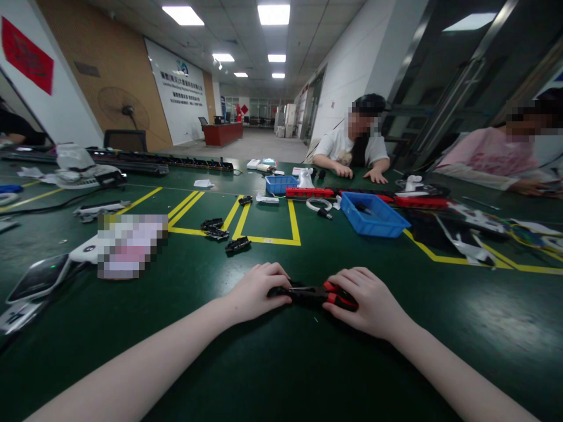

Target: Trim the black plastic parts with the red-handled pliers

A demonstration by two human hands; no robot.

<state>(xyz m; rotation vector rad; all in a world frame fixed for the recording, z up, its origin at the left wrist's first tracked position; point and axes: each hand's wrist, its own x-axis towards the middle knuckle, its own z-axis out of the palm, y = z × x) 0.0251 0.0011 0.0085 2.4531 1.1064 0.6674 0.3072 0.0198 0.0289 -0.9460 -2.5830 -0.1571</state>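
The right hand (372,299) grips red-and-black pliers (341,301), while the left hand (263,291) pinches a small black part (278,291), apparently plastic, by the pliers' nose.

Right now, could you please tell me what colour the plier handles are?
The plier handles are red and black, clearest in the head view.

A dark green tabletop (189,375) is marked with yellow tape (284,241), and small black pieces (238,245) are strewn about the lines. Farther back, a small blue tray (281,189) and a larger blue tray (373,225) are placed near a red strip (310,192); a white cable (309,205) is coiled between the trays.
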